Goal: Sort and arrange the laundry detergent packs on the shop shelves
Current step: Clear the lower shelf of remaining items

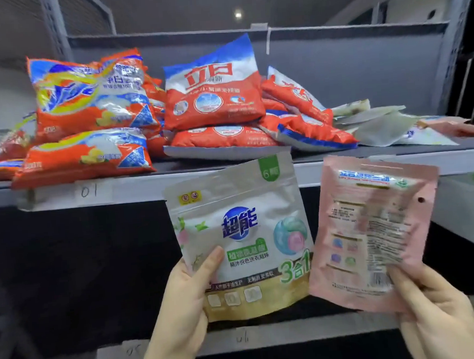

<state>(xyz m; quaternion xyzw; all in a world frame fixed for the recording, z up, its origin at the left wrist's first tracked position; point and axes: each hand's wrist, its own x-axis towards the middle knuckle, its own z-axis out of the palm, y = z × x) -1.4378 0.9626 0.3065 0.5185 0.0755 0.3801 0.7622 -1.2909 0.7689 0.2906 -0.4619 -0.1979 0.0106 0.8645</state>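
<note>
Left hand [182, 302] grips the lower left corner of a white-and-gold detergent pod pouch [240, 237], thumb on its front. Right hand [432, 314] grips the lower right corner of a pink pouch [372, 232], back panel showing. Both pouches are held upright, side by side, below the front edge of the upper shelf [136, 189], which carries orange detergent bags [87, 105] and red detergent bags [214, 97].
</note>
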